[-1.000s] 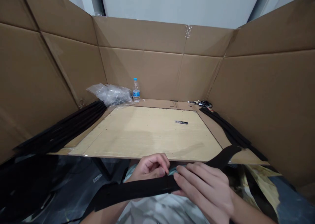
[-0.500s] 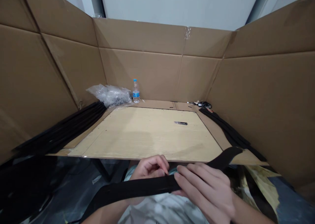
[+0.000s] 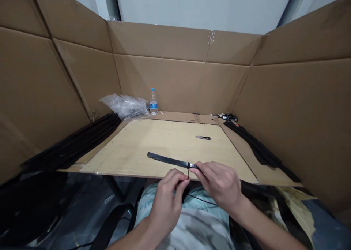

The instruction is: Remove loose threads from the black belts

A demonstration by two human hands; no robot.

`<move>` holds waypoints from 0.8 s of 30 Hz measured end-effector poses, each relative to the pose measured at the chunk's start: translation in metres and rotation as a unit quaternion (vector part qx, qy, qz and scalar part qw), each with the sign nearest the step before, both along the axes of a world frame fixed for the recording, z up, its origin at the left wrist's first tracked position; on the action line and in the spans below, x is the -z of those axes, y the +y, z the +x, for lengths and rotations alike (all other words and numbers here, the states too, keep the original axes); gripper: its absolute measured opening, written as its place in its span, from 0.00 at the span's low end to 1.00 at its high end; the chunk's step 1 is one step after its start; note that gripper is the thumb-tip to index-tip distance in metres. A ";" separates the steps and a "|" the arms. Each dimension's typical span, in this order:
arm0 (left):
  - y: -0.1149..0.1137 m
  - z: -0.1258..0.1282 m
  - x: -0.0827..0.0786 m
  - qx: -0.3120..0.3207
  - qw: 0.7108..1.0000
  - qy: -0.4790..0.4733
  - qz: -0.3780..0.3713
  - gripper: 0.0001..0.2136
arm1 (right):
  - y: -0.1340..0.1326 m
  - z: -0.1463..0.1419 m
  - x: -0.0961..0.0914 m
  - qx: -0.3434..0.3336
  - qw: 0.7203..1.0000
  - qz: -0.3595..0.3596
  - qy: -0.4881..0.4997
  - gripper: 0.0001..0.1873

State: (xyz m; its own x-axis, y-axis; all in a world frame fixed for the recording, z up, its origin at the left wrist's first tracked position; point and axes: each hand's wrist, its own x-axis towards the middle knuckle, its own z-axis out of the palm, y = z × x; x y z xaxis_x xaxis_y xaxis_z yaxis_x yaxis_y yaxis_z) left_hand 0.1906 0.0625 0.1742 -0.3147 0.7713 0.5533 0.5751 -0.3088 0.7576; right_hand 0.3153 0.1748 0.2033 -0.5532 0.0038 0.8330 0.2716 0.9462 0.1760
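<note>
**A:** What surrounds the work?

**B:** A cardboard screen (image 3: 181, 74) stands around a wooden board (image 3: 164, 147). A heap of black strips (image 3: 74, 144) lies at nine o'clock and another (image 3: 255, 144) at two. A plastic bag (image 3: 124, 105) and a water bottle (image 3: 153, 103) sit at eleven, and a small knife (image 3: 203, 137) lies on the board at twelve.

**A:** And the hands?

**B:** The right hand (image 3: 219, 180) is closed, pinching a black strap (image 3: 170, 160) held out over the board, its free end pointing toward ten o'clock. The left hand (image 3: 167, 198) is closed too, and appears to pinch a thin black cord (image 3: 188, 174) dropping from a small shiny band (image 3: 189, 165) on the strap.

**A:** What could go wrong?

**B:** The cord is thin and slack, so a loose pinch could let it slip from the fingers. A hard tug could drag the band along the strap or snap the cord. The strap's unsupported end could also twist in the right hand's pinch.
</note>
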 end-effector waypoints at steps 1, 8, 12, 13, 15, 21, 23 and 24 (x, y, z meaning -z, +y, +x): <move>-0.001 -0.002 -0.001 0.000 0.998 0.055 0.019 0.08 | 0.002 -0.001 0.000 0.014 1.000 -0.003 -0.012 0.12; -0.001 -0.028 -0.021 -0.023 0.896 0.434 0.092 0.14 | 0.005 0.004 -0.007 0.053 0.987 -0.020 -0.149 0.24; 0.002 -0.034 -0.032 -0.028 0.848 0.518 0.108 0.12 | 0.006 0.007 -0.013 0.052 0.974 -0.017 -0.221 0.16; 0.003 -0.034 -0.033 -0.027 0.845 0.523 0.111 0.12 | 0.006 0.008 -0.014 0.051 0.970 -0.016 -0.237 0.15; 0.004 -0.034 -0.035 -0.023 0.843 0.525 0.120 0.12 | 0.006 0.008 -0.016 0.050 0.964 -0.021 -0.261 0.13; 0.007 -0.036 -0.037 -0.009 0.850 0.512 0.128 0.10 | 0.002 0.008 -0.015 0.031 0.963 -0.025 -0.267 0.14; 0.009 -0.039 -0.037 -0.004 0.861 0.494 0.119 0.10 | 0.002 0.008 -0.014 0.020 0.967 -0.016 -0.253 0.15; 0.010 -0.041 -0.036 0.002 0.871 0.478 0.113 0.10 | 0.002 0.008 -0.013 0.013 0.970 -0.011 -0.243 0.16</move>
State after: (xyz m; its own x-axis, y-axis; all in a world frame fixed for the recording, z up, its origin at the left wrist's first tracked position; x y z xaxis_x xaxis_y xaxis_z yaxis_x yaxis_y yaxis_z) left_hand 0.1501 0.0726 0.2107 0.3750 0.6089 0.6990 0.9087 -0.3905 -0.1473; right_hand 0.3230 0.1763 0.2162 -0.8804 0.0373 0.4728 0.1850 0.9449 0.2699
